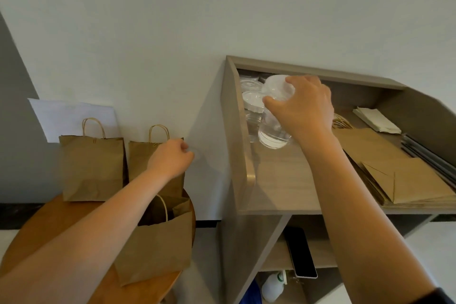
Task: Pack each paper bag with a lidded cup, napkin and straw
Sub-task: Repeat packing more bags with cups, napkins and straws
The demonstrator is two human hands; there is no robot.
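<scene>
Right-hand grip (299, 106) wrapped around the top of a clear plastic cup (274, 131) lifted above the grey tabletop (283, 180); left-hand grip (172, 158) pinching a thin clear lid (197, 153); cup light, slippery, crushable, likely best held near its stiffer rim.

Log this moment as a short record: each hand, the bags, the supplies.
right hand: gripping a clear cup over the desk
left hand: closed, apparently on a clear lid, hard to see
upright bags: two standing on the round table
open bag: nearest, mouth open, contents hidden
flat bags: stacked on the desk
lids: at the desk's back left corner
napkins: at the back right
straws: dark, beside the flat bags
</scene>
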